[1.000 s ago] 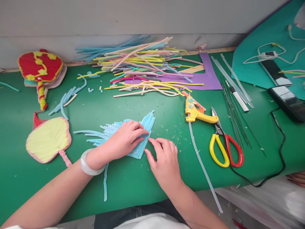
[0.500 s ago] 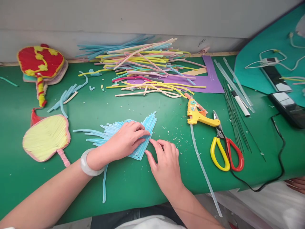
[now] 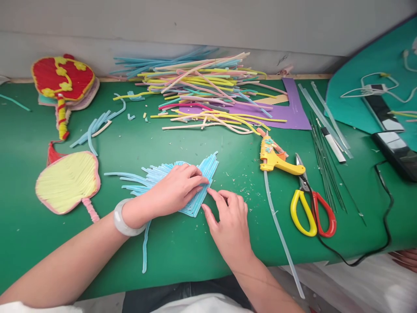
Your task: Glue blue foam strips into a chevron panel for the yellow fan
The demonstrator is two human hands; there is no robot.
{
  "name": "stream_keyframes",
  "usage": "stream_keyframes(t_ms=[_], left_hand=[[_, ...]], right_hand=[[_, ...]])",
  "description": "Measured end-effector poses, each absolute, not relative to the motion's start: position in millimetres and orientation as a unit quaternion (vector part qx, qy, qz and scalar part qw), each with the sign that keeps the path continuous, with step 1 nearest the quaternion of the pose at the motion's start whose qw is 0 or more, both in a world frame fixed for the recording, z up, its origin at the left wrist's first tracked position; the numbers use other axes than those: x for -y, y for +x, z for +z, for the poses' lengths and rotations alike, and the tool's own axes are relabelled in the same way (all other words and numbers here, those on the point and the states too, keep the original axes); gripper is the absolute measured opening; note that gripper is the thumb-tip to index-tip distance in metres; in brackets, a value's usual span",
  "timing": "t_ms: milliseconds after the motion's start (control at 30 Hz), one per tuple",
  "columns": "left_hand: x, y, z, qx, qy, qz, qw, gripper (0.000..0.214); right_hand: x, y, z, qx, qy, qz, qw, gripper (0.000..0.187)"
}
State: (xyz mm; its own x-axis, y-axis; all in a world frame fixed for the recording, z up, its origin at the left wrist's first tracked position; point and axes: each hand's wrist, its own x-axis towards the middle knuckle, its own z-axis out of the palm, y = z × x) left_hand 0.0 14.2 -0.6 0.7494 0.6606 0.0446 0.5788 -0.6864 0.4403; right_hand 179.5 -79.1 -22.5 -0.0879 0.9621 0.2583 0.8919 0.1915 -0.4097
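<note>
A mat of light blue pipe cleaners, laid side by side with a V-shaped corner, lies on the green tabletop. My left hand rests across it, fingers bent and pressed on its right part, hiding the middle. Loose ends fan out to the left, and one strand hangs below my wrist. At the right edge of the mat, my right hand touches it with the index fingertip. Its thumb stands apart from that finger, with nothing visible between them.
A yellow glue gun and scissors lie to the right, beside green wires and a black cable. Mixed pipe cleaners are heaped at the back. Fan-shaped pieces, red and pale yellow, lie left.
The whole view has shifted slightly, so things appear a little farther right. Both hands keep nearly the same place on the blue mat.
</note>
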Motion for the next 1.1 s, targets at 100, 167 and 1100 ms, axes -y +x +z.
stream_keyframes(t_ms=[100,167,1100], left_hand=[[-13,-1,4,-0.341,0.91,0.092,0.217,0.027],[-13,-2,7,-0.341,0.907,0.084,0.231,0.032],[-7,-4,14,-0.336,0.911,0.054,0.233,0.057]], right_hand=[[79,180,-23,0.735,-0.631,0.074,0.239,0.031],[79,180,-23,0.734,-0.631,0.078,0.24,0.031],[78,179,-21,0.729,-0.635,0.087,0.24,0.029]])
